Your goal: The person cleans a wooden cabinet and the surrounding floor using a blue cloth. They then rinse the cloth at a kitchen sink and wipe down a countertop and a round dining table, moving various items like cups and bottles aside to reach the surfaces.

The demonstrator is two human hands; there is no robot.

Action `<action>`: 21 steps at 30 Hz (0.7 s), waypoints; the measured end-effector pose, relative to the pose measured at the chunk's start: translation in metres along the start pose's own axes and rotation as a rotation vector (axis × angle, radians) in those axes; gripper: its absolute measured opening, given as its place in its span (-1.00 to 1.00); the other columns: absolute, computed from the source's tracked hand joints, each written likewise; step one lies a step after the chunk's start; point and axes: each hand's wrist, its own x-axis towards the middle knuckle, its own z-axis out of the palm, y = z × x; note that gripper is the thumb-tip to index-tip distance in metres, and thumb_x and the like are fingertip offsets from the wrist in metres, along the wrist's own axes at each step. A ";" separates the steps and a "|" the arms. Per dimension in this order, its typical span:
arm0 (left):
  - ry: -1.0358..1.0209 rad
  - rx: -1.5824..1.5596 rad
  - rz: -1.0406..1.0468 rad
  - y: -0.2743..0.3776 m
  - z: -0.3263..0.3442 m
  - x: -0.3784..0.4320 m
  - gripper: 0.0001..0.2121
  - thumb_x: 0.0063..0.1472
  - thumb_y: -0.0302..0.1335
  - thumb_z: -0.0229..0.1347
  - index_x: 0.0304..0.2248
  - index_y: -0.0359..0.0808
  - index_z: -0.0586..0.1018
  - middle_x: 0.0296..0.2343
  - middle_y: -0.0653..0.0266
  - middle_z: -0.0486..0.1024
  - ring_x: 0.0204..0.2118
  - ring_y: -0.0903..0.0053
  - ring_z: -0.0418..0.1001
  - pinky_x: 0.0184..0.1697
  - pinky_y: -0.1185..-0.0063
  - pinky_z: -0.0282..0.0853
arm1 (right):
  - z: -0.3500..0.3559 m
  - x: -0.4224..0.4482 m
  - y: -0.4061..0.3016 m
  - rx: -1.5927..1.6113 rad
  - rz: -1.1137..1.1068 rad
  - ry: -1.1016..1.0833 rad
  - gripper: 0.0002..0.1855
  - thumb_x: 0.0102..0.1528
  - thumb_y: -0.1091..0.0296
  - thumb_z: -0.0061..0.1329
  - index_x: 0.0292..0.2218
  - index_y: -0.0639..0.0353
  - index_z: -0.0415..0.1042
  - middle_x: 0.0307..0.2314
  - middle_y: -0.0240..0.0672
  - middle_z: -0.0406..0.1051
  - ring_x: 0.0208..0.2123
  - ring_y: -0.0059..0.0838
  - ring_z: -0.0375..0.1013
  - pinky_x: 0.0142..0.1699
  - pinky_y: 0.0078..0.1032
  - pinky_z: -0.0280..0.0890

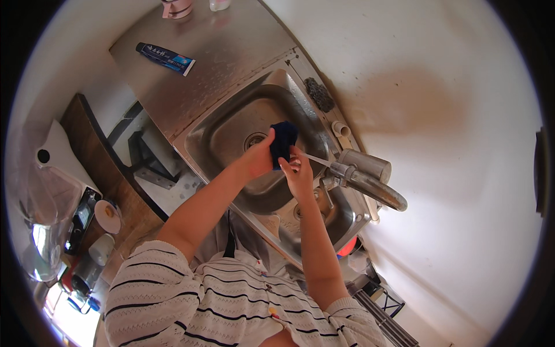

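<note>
A dark navy cloth item (282, 141), bunched up so that its kind cannot be told, is held above the larger basin of a stainless steel sink (234, 186). My left hand (260, 155) grips its left side, thumb on top. At its lower right edge, the thumb and fingers of my right hand (299, 171) close on the cloth. A stream of water (315, 159) runs from the metal faucet (364, 180) onto the fingers of my right hand by the cloth. Below my left hand, the drain (254, 141) is partly covered.
On the steel counter (208, 47) lies a toothpaste tube (165, 59), with a pink cup (177, 8) farther off. A steel-wool scrubber (319, 94) rests on the ledge by the wall. The smaller basin (342, 217) is under my right forearm. A wooden shelf (125, 191) holds dishes at left.
</note>
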 end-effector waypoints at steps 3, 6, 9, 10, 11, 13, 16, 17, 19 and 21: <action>0.132 0.319 0.037 -0.003 0.001 0.000 -0.43 0.34 0.01 -0.17 0.13 -0.26 0.31 -0.04 0.24 0.42 0.04 0.45 0.34 0.10 0.35 0.21 | 0.007 0.020 0.006 0.188 -0.034 -0.043 -0.72 0.04 0.43 0.16 -0.23 0.30 0.39 -0.38 -0.39 0.42 -0.34 -0.61 0.38 -0.22 -0.65 0.27; 0.419 0.390 0.075 0.018 0.008 -0.010 -0.45 0.32 0.00 -0.11 0.09 -0.27 0.37 -0.06 0.29 0.43 0.02 0.53 0.34 0.09 0.42 0.21 | -0.003 0.026 0.001 0.435 0.081 -0.018 -0.74 0.06 0.41 0.15 -0.24 0.27 0.38 -0.39 -0.47 0.38 -0.41 -0.65 0.32 -0.27 -0.64 0.24; 0.574 0.659 0.141 0.046 0.018 -0.022 -0.47 0.30 0.02 -0.07 0.03 -0.24 0.44 -0.09 0.31 0.43 -0.02 0.55 0.34 0.08 0.49 0.19 | -0.022 0.031 0.000 0.634 0.164 0.249 -0.75 0.11 0.44 0.11 -0.19 0.19 0.34 -0.42 -0.57 0.27 -0.42 -0.76 0.27 -0.36 -0.74 0.17; 0.621 0.695 0.133 0.049 0.014 -0.024 -0.48 0.30 0.01 -0.06 0.02 -0.25 0.45 -0.10 0.32 0.43 -0.02 0.56 0.33 0.08 0.51 0.18 | -0.026 0.033 0.004 0.554 0.106 0.242 -0.74 0.12 0.43 0.10 -0.18 0.17 0.32 -0.42 -0.57 0.26 -0.42 -0.77 0.26 -0.36 -0.74 0.17; 0.668 0.730 0.124 0.050 0.009 -0.024 -0.49 0.30 0.00 -0.05 0.01 -0.25 0.46 -0.10 0.32 0.43 -0.03 0.56 0.33 0.08 0.52 0.18 | -0.029 0.036 0.012 0.473 0.049 0.235 -0.74 0.14 0.43 0.09 -0.16 0.16 0.31 -0.42 -0.57 0.26 -0.43 -0.77 0.25 -0.36 -0.75 0.17; 0.777 0.934 0.210 0.049 -0.004 -0.021 -0.50 0.31 -0.02 -0.05 0.00 -0.28 0.47 -0.12 0.32 0.43 -0.04 0.55 0.33 0.07 0.55 0.17 | -0.026 0.036 0.011 0.439 0.005 0.232 -0.72 0.15 0.43 0.06 -0.13 0.15 0.29 -0.39 -0.56 0.25 -0.42 -0.75 0.26 -0.35 -0.75 0.18; 0.820 1.282 0.461 0.047 -0.014 -0.017 -0.53 0.33 -0.08 -0.05 -0.02 -0.34 0.47 -0.15 0.31 0.45 -0.07 0.54 0.34 0.06 0.58 0.17 | -0.020 0.032 0.004 0.585 0.057 0.239 -0.67 0.15 0.48 0.02 -0.07 0.16 0.25 -0.29 -0.50 0.24 -0.30 -0.69 0.24 -0.22 -0.71 0.18; 0.754 1.292 0.526 0.048 -0.014 -0.017 -0.54 0.34 -0.11 -0.06 -0.03 -0.36 0.47 -0.16 0.30 0.45 -0.08 0.54 0.35 0.05 0.59 0.17 | -0.020 0.030 0.005 0.642 0.083 0.228 -0.64 0.15 0.51 0.01 -0.04 0.16 0.23 -0.23 -0.46 0.22 -0.22 -0.66 0.20 -0.13 -0.69 0.15; 0.668 1.234 0.535 0.051 -0.003 -0.019 -0.57 0.35 -0.15 -0.07 -0.05 -0.39 0.48 -0.23 0.26 0.46 -0.14 0.52 0.36 0.02 0.58 0.19 | -0.018 0.028 -0.001 0.674 0.081 0.246 -0.55 0.12 0.57 0.00 0.02 0.16 0.21 -0.15 -0.41 0.20 -0.12 -0.61 0.16 -0.03 -0.66 0.12; 0.636 1.103 0.435 0.051 0.014 -0.024 -0.61 0.36 -0.19 -0.06 -0.09 -0.40 0.49 -0.33 0.19 0.45 -0.21 0.50 0.39 -0.04 0.55 0.24 | -0.014 0.026 -0.011 0.628 0.024 0.296 -0.45 0.07 0.63 0.00 0.08 0.14 0.18 -0.09 -0.39 0.21 -0.08 -0.59 0.16 0.01 -0.64 0.14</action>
